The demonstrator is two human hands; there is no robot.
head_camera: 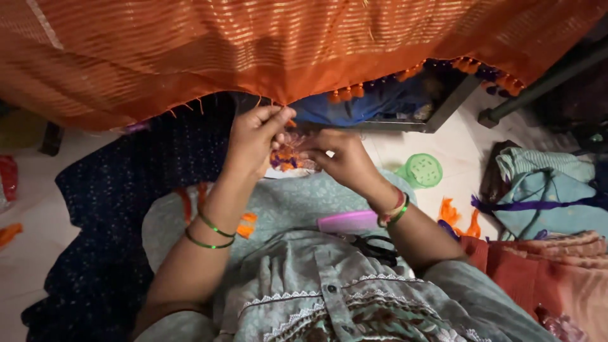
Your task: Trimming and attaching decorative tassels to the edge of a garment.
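Head view: left hand (253, 136) pinches the hem of the draped orange striped woven cloth (266, 44). Right hand (342, 158) fingers closed on orange-purple tassel threads (286, 155) just below. Tassel-tying step, likely; steady knotting needed. Black scissors (375, 248) on lap.

A pink comb (348, 221) lies beside black scissors (375, 247), green lid (422, 170) apart.

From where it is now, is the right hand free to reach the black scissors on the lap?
Probably yes: the right hand is at the fabric edge, and the scissors lie uncovered just below its wrist.
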